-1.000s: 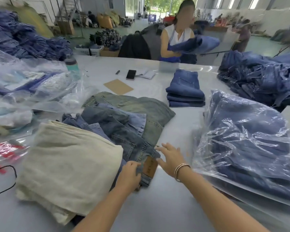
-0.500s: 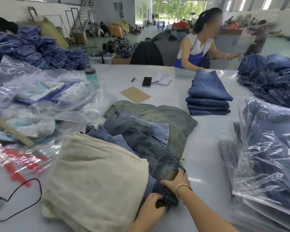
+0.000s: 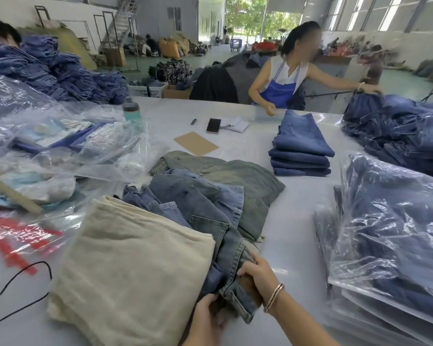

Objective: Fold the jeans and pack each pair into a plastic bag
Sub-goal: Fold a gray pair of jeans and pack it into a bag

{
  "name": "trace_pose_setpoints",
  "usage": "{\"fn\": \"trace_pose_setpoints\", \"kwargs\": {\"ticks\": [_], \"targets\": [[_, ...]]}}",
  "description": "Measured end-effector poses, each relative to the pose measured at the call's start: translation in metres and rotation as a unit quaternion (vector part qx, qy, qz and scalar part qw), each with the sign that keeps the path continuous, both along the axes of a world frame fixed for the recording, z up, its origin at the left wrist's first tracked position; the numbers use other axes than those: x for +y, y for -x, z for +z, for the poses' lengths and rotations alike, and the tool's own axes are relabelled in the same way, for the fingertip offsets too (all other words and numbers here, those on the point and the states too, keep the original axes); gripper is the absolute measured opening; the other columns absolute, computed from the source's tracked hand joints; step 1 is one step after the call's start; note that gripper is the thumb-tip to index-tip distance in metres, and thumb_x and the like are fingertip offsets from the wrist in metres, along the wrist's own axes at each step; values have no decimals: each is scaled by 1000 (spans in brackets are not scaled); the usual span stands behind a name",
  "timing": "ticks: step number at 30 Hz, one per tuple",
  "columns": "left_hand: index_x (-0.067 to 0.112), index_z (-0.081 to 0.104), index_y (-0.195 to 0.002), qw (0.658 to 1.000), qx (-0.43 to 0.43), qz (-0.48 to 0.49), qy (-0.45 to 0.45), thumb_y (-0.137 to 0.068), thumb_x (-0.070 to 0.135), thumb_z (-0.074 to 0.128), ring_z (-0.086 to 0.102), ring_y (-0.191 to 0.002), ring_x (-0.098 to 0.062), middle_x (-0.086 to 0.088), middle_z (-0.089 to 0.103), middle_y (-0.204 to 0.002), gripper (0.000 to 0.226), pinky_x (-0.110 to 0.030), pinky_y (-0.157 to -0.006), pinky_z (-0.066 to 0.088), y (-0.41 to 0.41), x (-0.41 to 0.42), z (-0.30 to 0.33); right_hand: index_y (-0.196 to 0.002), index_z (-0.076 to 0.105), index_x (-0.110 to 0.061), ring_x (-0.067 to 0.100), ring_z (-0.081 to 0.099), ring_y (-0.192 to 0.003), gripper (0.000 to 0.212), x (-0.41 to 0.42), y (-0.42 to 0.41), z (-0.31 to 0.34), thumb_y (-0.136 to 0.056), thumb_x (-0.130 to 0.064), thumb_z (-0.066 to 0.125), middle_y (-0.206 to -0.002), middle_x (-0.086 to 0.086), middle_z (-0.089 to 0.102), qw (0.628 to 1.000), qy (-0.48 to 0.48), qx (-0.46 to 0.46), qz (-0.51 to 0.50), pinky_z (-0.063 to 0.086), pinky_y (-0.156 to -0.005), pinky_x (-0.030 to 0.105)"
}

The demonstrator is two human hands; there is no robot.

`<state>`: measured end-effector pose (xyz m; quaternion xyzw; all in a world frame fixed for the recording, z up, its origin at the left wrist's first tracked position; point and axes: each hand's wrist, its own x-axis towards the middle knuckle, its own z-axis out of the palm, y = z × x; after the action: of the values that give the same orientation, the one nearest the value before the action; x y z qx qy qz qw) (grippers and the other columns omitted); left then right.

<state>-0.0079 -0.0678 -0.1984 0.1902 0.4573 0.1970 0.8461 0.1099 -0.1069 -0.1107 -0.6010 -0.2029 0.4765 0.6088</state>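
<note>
The jeans (image 3: 210, 208) heaped at the middle are matt, faded denim with stitched seams, and the folded cream cloth (image 3: 135, 270) beside them looks coarse and woven. The bagged jeans (image 3: 395, 221) on the right sit under glossy, crinkled clear plastic. The table (image 3: 293, 221) is smooth, pale and slightly shiny. A flat card (image 3: 196, 143) looks like matt brown cardboard. The bangle (image 3: 273, 297) on the right wrist gleams like metal.

I see jeans pile (image 3: 210, 196) frame centre, folded cloth (image 3: 133, 270) lower left, bagged jeans (image 3: 395, 233) right, folded stack (image 3: 300, 148) behind.
</note>
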Motion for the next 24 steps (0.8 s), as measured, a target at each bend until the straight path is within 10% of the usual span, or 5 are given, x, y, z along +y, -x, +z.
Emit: {"fn": "trace_pose_setpoints", "kwargs": {"ticks": [4,9,15,20,24], "targets": [[5,62,-96,984,-157,88,3,-103,24,28,60,-84,-25,-23,48,-94,40,-29,-74,46,-10,11,32,-103,62,2,30,67,-70,51,-9,-2,49,-54,7,50,-83,21,69,987,-135,90,-9,57,-58,34],[17,47,-126,986,-57,114,104,-100,33,31,25,-143,-25,-13,33,-149,35,-41,-102,23,13,17,15,-97,57,4,26,64,-66,42,-25,-16,117,-59,4,39,-76,17,66,958,-266,105,-25,56,-60,29],[14,54,-109,988,-119,-43,92,-84,44,55,53,-98,-30,-15,55,-96,39,-46,-85,38,-15,-2,41,-116,48,17,48,59,-98,48,-94,-40,148,-73,10,29,-104,38,59,864,-454,213,39,46,-90,54],[13,63,-126,968,-242,-57,14,-81,69,56,55,-122,-33,-15,60,-130,72,-49,-106,41,-55,-18,84,-83,79,-18,20,69,-69,58,-144,-41,99,-40,-2,42,-77,14,72,974,-217,45,-46,55,-61,20],[13,72,-81,985,-145,-23,-85,-89,33,55,69,-76,-25,-11,70,-85,28,-32,-66,54,-64,8,114,-92,76,-11,16,69,-78,59,-164,-20,32,-43,7,51,-85,10,74,1000,-16,-5,13,52,-62,20]]}}
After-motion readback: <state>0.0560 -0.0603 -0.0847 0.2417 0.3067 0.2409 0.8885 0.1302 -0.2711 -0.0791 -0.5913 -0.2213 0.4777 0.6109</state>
